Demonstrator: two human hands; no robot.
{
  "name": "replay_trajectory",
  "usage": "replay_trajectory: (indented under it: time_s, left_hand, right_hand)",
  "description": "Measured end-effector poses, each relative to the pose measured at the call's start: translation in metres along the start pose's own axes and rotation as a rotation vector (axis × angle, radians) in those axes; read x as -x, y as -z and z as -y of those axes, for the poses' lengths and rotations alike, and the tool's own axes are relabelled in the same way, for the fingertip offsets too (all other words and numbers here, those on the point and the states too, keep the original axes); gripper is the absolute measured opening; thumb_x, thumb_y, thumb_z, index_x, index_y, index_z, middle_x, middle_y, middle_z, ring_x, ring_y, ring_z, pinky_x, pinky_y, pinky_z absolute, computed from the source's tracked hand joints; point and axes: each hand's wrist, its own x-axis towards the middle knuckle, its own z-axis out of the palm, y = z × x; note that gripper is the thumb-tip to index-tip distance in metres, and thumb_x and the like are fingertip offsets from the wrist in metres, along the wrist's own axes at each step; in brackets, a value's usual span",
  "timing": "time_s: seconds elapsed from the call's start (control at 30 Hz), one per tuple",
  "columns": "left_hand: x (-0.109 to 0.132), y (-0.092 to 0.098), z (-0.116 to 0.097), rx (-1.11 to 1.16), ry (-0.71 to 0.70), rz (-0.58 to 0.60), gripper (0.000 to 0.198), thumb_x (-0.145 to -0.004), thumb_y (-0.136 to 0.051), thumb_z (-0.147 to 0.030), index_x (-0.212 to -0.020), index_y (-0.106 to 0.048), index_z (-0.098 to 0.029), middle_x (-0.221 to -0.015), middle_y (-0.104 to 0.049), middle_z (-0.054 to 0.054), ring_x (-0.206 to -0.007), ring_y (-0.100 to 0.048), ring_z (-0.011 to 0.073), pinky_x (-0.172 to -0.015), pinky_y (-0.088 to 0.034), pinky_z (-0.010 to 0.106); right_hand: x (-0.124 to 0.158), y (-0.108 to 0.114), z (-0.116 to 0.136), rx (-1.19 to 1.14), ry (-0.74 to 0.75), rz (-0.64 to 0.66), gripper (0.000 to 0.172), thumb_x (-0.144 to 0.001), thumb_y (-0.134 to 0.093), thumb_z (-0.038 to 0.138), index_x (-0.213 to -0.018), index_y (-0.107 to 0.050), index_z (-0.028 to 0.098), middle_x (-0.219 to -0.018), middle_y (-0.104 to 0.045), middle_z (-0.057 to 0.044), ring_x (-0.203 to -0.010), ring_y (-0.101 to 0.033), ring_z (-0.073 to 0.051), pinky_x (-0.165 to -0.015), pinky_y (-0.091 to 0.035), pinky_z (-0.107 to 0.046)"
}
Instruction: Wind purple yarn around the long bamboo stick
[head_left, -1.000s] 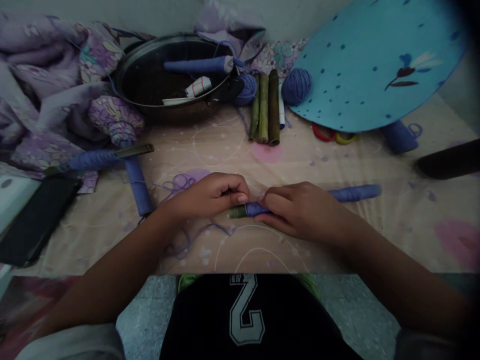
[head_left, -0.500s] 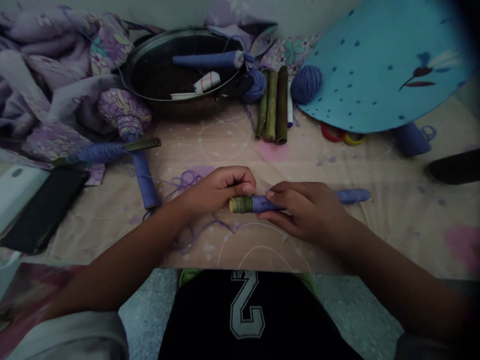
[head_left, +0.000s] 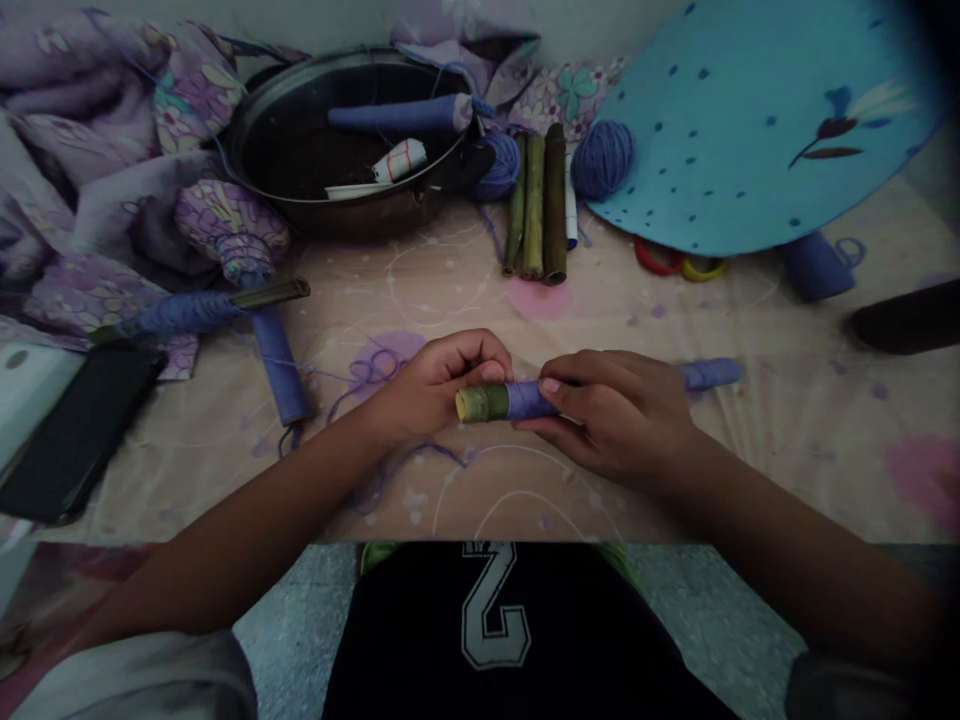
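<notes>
My right hand (head_left: pixel 611 415) is wrapped round a bamboo stick (head_left: pixel 487 402) covered in purple-blue yarn, held level above the table. The stick's bare green end points left; its wrapped tip (head_left: pixel 712 374) shows beyond my knuckles. Just behind the bare end, my left hand (head_left: pixel 457 380) is closed with thumb and finger pinched together. Purple yarn (head_left: pixel 379 365) lies in loose loops beside it and runs towards the closed fingers; the pinched piece itself is mostly hidden.
A dark pan (head_left: pixel 247 180) holds a wrapped cone. Bamboo pieces (head_left: pixel 534 205), a yarn ball (head_left: pixel 604 165), a blue fan-shaped board (head_left: pixel 742 150) and scissors handles (head_left: pixel 660 258) lie at the back. Left are a phone (head_left: pixel 82 430), a wrapped tube (head_left: pixel 281 370) and floral cloth (head_left: pixel 75 150).
The right hand has shifted slightly to the right along the stick, so more of the wrapped yarn shows. The left hand stays pinched by the bare end. The view has moved slightly.
</notes>
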Motion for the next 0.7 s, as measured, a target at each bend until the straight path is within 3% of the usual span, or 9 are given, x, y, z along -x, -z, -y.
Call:
replay_trajectory:
  time_s: [0.2,0.37,0.5,0.7]
  left_hand:
    - [-0.002,0.007,-0.001,-0.147,-0.049,-0.002,0.031,-0.077,-0.061,-0.043,-0.073,-0.054,-0.013,-0.065,-0.050,-0.002,-0.055,-0.043,0.0058,-0.048,-0.033,0.016]
    - [-0.003,0.013,-0.002,-0.178,0.086,0.110,0.041,-0.074,-0.060,-0.053,-0.067,-0.054,-0.013,-0.058,-0.047,-0.003,-0.052,-0.041,0.0058,-0.047,-0.031,0.017]
    - [-0.004,0.017,0.000,-0.147,0.205,0.142,0.044,-0.072,-0.060,-0.055,-0.064,-0.053,-0.013,-0.052,-0.039,-0.005,-0.046,-0.033,0.0044,-0.042,-0.024,0.018]
    - [-0.005,0.020,0.003,-0.144,0.230,0.122,0.041,-0.071,-0.062,-0.053,-0.071,-0.058,-0.012,-0.055,-0.043,-0.004,-0.047,-0.035,0.0045,-0.043,-0.026,0.017]
  right_hand:
    - [0.002,-0.003,-0.004,-0.020,0.075,-0.046,0.015,-0.079,-0.064,0.024,-0.088,-0.055,0.018,-0.083,-0.068,-0.005,-0.070,-0.061,-0.015,-0.060,-0.046,-0.029]
    - [0.003,-0.002,-0.005,0.042,0.139,-0.038,0.022,-0.081,-0.062,0.025,-0.100,-0.056,0.015,-0.088,-0.067,-0.007,-0.079,-0.061,-0.017,-0.066,-0.047,-0.031]
    - [0.003,-0.001,-0.007,0.052,0.164,-0.045,0.017,-0.079,-0.062,0.018,-0.095,-0.055,0.018,-0.090,-0.066,-0.006,-0.081,-0.059,-0.016,-0.067,-0.045,-0.031]
    - [0.002,-0.001,-0.010,0.098,0.163,-0.055,0.012,-0.081,-0.059,0.018,-0.091,-0.054,0.021,-0.091,-0.065,-0.004,-0.083,-0.057,-0.016,-0.070,-0.044,-0.031]
